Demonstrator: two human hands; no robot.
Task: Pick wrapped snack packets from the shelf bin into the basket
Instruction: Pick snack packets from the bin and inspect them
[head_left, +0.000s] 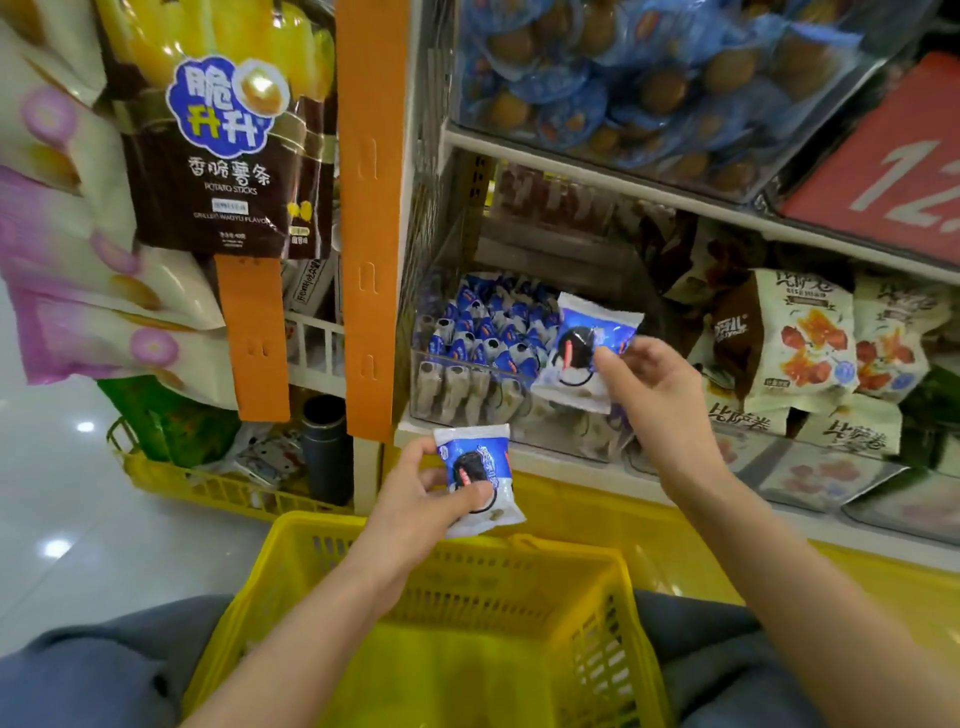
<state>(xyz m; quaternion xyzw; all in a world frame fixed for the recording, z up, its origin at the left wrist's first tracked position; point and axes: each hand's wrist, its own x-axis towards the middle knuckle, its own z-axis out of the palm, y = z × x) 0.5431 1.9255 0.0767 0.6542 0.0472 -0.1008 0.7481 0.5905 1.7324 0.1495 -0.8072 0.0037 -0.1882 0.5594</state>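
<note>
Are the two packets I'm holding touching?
Apart. Head view: lower packet in the left hand and upper packet in the right hand, shelf bin visible between them.

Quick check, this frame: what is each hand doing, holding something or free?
Left hand: holding a blue-and-white snack packet above the yellow basket.
Right hand: pinching a second packet at the shelf bin.

Open basket (519, 587) below, bin (457, 387) top clear beneath upper shelf (571, 165), orange strip (371, 208) perhaps crowding left.
</note>
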